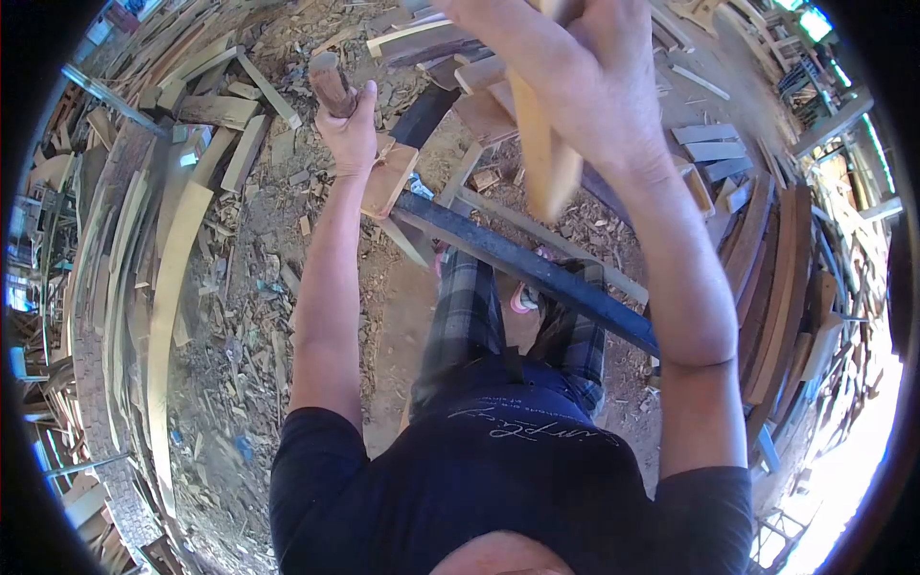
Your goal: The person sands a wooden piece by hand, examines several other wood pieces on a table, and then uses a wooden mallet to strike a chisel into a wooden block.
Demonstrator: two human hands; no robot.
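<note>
My left hand (351, 136) is wrapped round a short brown piece of wood (330, 81), whose blunt, rough end sticks out above the fist. Up close to the camera, my right hand (599, 91) is closed around a pale length of wood (544, 168) that hangs down with its narrow end lowest. Part of that wood is hidden behind the fingers. Beneath both hands a dark beam (537, 266) runs slantwise in front of my legs. A light brown block (388, 180) sits at the beam's far left end, just beside my left wrist.
Wood chips and offcuts litter the ground (259, 278). Long curved planks (172, 278) lie along the left, and stacked boards (767, 287) line the right. Behind the beam are a wooden frame (537, 230) and several loose planks (412, 43).
</note>
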